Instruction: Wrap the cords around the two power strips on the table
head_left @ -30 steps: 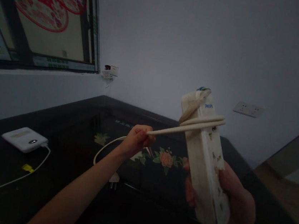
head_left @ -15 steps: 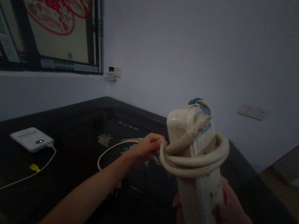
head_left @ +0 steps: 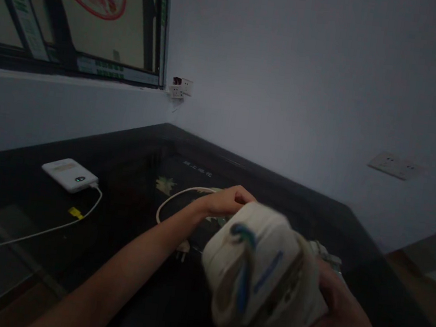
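Note:
My right hand (head_left: 342, 317) is closed round a white power strip (head_left: 259, 247), whose near end is tilted toward me and blurred. Blue and green wires stick out at that end, and turns of its thick cord wrap round the body. Just beyond the strip's end is my left hand (head_left: 229, 200), with its fingers curled and their tips partly hidden; it appears to grip the cord. A loose loop of the white cord (head_left: 166, 205) lies on the table behind my left forearm. The cord's plug (head_left: 184, 247) rests beside that forearm, prongs toward me.
On the left of the dark glossy table (head_left: 133, 148) lies a white power bank (head_left: 69, 174) with a thin cable and yellow tag (head_left: 76, 213). Wall sockets (head_left: 394, 166) are on the right wall, others (head_left: 181, 88) in the corner beside the window (head_left: 98, 39).
The power strip has swung from upright to pointing its wired end at me, lower and further left. My left hand has moved right, close to the strip, and the cord between them is wound on.

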Tool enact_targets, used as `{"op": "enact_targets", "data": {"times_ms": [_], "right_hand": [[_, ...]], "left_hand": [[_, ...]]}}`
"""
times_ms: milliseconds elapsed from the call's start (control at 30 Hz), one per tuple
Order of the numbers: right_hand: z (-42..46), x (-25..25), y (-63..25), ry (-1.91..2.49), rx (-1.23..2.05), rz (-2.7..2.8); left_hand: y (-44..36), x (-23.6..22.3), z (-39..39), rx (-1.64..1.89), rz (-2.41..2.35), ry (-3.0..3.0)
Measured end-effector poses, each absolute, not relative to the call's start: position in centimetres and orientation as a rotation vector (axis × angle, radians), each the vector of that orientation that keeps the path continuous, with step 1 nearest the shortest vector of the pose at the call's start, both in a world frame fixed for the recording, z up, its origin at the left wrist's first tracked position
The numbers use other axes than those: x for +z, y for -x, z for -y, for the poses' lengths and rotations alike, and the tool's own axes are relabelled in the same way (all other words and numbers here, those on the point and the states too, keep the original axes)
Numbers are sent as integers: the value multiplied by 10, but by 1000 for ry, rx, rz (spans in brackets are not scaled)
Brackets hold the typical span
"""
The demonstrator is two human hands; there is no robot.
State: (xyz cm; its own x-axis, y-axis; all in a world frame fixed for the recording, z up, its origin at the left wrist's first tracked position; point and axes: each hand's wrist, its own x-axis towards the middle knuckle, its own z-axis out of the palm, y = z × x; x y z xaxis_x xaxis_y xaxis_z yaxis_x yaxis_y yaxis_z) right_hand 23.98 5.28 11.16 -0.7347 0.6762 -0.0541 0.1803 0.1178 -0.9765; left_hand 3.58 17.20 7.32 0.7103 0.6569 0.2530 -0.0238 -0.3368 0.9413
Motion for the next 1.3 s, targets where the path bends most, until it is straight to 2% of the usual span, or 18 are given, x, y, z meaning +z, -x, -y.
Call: {"op": "enact_targets", "data": {"times_ms": [133, 233, 367, 567, 900, 1300], "right_hand": [[-48, 130, -247, 961, 1487, 2515], [-42, 134, -241, 1169, 1190, 2772], [-43, 124, -236, 1400, 856, 2824], [-55, 121, -246, 1530, 686, 2746], [-64, 106, -251, 1589, 282, 2650], [-70, 117, -243, 1803, -277, 2308]], "left_hand": [[-30, 80, -170, 324, -288, -1923], [-31, 82, -168, 303, -378, -2141], [-32, 89, -164, 457, -539, -2354], [-35, 102, -151, 732, -684, -2697], [-51, 107, -125, 939, -803, -3082], [-51, 111, -114, 1381, -1189, -2940]]}}
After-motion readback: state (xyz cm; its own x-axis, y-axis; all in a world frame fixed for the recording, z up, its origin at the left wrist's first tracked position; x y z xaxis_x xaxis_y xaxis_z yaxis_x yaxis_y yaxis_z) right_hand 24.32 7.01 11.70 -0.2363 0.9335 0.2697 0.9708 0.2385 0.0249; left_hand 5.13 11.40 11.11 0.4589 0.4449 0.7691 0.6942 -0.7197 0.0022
